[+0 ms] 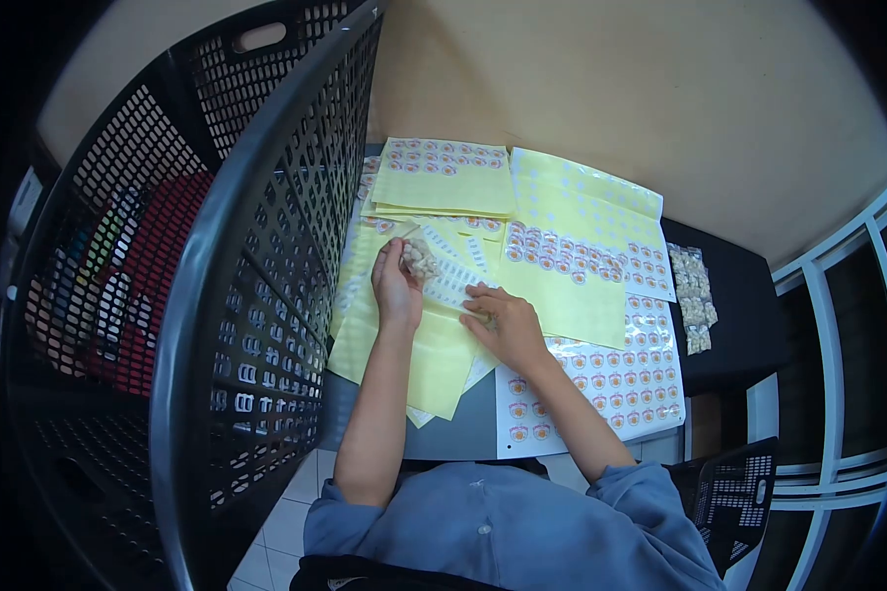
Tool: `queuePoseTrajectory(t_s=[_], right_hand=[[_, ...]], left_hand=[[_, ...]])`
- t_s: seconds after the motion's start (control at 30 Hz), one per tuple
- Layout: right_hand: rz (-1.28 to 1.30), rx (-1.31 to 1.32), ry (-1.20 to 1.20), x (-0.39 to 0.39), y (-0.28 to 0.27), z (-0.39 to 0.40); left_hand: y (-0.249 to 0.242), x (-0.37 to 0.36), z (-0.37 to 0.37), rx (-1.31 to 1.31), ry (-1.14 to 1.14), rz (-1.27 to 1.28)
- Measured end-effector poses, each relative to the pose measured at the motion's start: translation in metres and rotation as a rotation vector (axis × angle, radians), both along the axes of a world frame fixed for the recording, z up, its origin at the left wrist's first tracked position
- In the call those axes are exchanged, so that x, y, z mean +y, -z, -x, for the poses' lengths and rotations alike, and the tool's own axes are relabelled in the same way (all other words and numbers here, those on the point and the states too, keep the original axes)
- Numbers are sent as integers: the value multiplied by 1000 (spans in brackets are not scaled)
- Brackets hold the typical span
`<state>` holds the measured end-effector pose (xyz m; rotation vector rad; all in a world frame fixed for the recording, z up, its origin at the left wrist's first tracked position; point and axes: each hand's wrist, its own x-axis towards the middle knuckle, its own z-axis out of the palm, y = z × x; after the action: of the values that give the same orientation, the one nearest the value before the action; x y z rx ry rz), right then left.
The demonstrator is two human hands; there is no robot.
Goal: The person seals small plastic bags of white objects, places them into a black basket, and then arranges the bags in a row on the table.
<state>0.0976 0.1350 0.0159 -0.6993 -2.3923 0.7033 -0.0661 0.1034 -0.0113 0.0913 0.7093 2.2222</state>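
Currently the small clear plastic packet of pale, lumpy pieces (pixel 421 259) is in the left hand (pixel 398 295), up over the left half of the desk's papers. Grip there: fingers and thumb closed round the packet's left side. Judging by looks: light, soft film, contents shift, maybe a bit slippery. Pieces could crush; hold it by the side or a film edge, no hard squeeze.

Right hand (pixel 511 327) is at the white sheet of small printed labels (pixel 448 283), fingertips at its right end. Thumb and fingers look slightly apart, but too small to be sure; can't tell if anything's pinched. Sheet looks thin, bendy, easy to crease; take it by an edge.

Under it, loose yellow backing sheets (pixel 443 369) reach toward the near edge of the dark grey desk (pixel 453 441). White sheet of round red-and-orange stickers (pixel 616 389) covers the near right corner. Flat paper, so hands can pass above on that side.

Left edge is tight: tall black perforated plastic basket (pixel 172 394). Beige wall (pixel 562 89) limits the far edge. More packets (pixel 697 295) lie beyond the right edge, on a black-covered surface (pixel 749 340).
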Motion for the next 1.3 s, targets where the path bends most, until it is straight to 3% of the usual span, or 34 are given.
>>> queuePoseTrajectory(t_s=[0.2, 0.53, 0.63, 0.73, 0.87, 1.3], right_hand=[[219, -81, 61, -1, -18, 6], [226, 37, 26, 15, -5, 2], [83, 481, 207, 13, -21, 6], [2, 626, 257, 0, -45, 17], [-343, 597, 187, -5, -41, 34], [-430, 545, 228, -8, -33, 41]], left_hand=[[2, 0, -6, -21, 11, 73], [-12, -2, -17, 58, -3, 57], [-15, -3, -24, 155, -19, 58], [-22, -4, -39, 239, -53, 54], [-30, -7, -59, 323, -62, 49], [-30, -10, -64, 447, -80, 9]])
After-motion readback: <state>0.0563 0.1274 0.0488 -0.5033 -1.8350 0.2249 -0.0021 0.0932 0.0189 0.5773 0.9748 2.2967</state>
